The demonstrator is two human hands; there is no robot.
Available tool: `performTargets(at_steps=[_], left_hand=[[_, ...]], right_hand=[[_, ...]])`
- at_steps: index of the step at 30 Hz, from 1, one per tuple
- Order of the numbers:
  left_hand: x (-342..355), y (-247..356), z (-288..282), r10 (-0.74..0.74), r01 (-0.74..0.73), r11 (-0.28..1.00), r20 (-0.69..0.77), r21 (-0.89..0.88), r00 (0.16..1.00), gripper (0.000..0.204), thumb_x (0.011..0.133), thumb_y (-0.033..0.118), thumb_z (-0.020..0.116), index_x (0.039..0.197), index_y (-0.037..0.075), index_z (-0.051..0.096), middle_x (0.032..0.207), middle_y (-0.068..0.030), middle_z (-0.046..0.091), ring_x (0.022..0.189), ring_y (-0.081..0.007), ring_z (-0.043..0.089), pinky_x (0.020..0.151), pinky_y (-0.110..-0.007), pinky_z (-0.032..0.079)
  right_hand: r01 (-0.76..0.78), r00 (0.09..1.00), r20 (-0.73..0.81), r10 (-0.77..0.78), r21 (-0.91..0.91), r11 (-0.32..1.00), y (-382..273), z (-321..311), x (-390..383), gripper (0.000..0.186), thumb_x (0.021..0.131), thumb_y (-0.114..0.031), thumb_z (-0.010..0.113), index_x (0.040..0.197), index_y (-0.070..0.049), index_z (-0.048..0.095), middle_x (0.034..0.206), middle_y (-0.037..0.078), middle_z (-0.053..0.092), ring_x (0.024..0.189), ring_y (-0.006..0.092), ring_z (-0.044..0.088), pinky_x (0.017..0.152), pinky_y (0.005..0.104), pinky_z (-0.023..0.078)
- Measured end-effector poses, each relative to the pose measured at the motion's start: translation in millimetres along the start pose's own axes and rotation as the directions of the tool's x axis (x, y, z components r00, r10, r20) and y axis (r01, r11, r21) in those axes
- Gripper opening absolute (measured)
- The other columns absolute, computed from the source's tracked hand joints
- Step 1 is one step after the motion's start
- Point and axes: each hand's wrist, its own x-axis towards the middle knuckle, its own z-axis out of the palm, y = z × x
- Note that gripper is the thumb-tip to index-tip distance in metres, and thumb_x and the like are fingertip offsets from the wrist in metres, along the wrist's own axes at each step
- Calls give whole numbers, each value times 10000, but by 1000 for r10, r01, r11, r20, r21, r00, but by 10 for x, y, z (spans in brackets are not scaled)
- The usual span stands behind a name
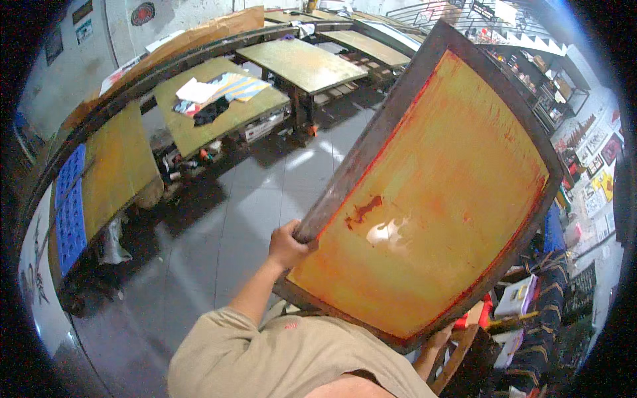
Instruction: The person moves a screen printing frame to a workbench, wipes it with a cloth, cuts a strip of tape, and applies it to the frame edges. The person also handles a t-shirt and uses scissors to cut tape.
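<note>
A large screen printing frame [458,192] is held tilted in front of my body, its yellow-green mesh edged with red stain inside a dark border. A pale splash-shaped patch and a dark red smear mark the lower left part of the mesh. My left hand [289,241] is closed around the frame's left side, close to its lower corner. At the lower right, my right hand [440,335] is by the frame's bottom edge. Its fingers are mostly hidden by the frame, so I cannot tell whether they grip it.
Work tables stand to the left and back; one table [302,61] shows a bare greenish top. Another carries a striped cloth [232,87] and a black cloth [211,113]. A blue perforated sheet [71,209] lies far left. Grey tiled floor [219,232] lies between. Cluttered shelves [541,86] are at right.
</note>
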Motion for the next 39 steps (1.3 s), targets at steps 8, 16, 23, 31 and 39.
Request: performTargets(at_steps=[8, 16, 23, 31, 39], left_hand=[[1143, -11, 644, -69, 64, 997, -85, -50, 994, 360, 565, 296, 656, 803, 36, 580, 692, -106, 610, 632, -225, 595, 598, -316, 464], [2651, -40, 1272, -38, -4, 980, -205, -201, 978, 310, 577, 246, 665, 779, 32, 571, 655, -54, 599, 591, -110, 563, 559, -263, 450], [3943, 208, 1479, -66, -20, 954, -276, -299, 959, 251, 580, 219, 660, 722, 32, 570, 617, -29, 565, 563, -100, 520, 535, -261, 428], [5154, 443, 1837, 15, -15, 1000, -460, 2, 888, 281, 555, 230, 681, 737, 42, 578, 711, -61, 553, 681, -173, 529, 628, -285, 422], [6408, 914, 2500, 52, -15, 998, -760, 55, 647, 241, 581, 206, 665, 694, 19, 561, 636, -111, 559, 573, -238, 536, 535, -324, 415]], right_hand=[[33, 997, 71, -21, -174, 984, 553, 427, 1658, 549, 857, -396, 294, 1200, 27, 354, 1241, 167, 365, 1096, 300, 388, 945, 375, 287], [-181, 979, 143, 143, 296, 938, -374, 1854, 3399, 502, 871, -404, 287, 1167, -9, 382, 1072, 101, 473, 945, 242, 467, 828, 341, 370], [-199, 974, 170, 152, 310, 930, -657, 2904, 4692, 533, 861, -440, 323, 1134, 8, 415, 1080, 96, 491, 957, 221, 478, 831, 326, 364], [-312, 922, 360, 140, 481, 819, -487, 4134, 6272, 450, 847, -339, 396, 1130, 10, 421, 1062, 105, 495, 927, 218, 488, 797, 320, 387], [283, 885, 323, -337, 201, 938, -1517, 5465, 8427, 356, 786, -219, 557, 1007, 57, 513, 909, 76, 552, 824, 146, 497, 728, 263, 398]])
